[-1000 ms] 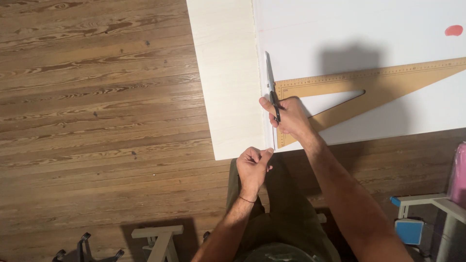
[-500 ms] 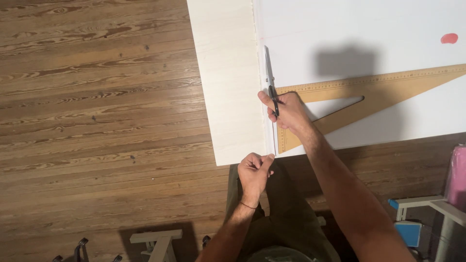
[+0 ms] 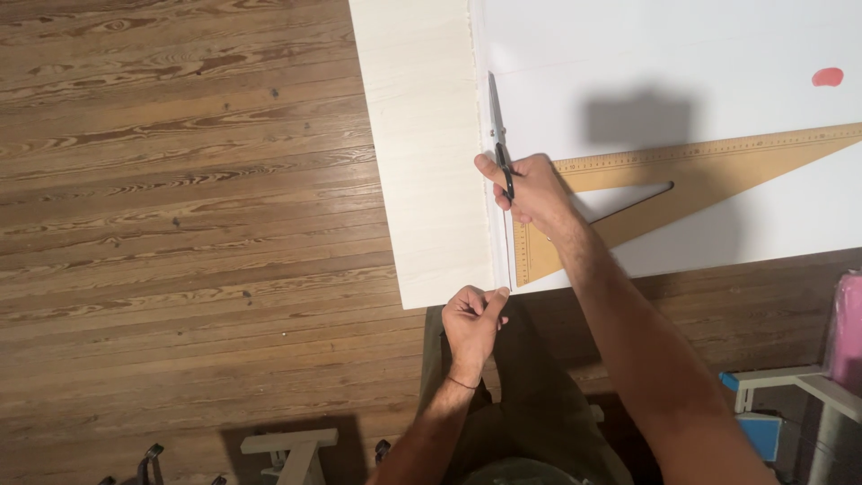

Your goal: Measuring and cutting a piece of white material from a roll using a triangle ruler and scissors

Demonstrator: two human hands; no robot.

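My right hand (image 3: 530,190) grips a utility knife (image 3: 498,135), its blade pointing away from me along the left edge of a white sheet (image 3: 664,81). The same hand rests on the corner of a large wooden set square (image 3: 718,171) lying on the sheet. A pale wooden board (image 3: 422,153) lies under the sheet and sticks out to the left. My left hand (image 3: 471,321) pinches the near end of a thin strip (image 3: 499,260) along the sheet's left edge, at the board's near edge.
A dark plank floor (image 3: 180,224) surrounds the board. A small red mark (image 3: 827,77) sits on the sheet at the far right. A white trestle foot (image 3: 292,447) stands near me, and a white stand with a pink thing (image 3: 844,332) is at the right.
My right hand and the knife have slid a little farther away along the sheet's edge. The left hand has stayed at the near end of the strip.
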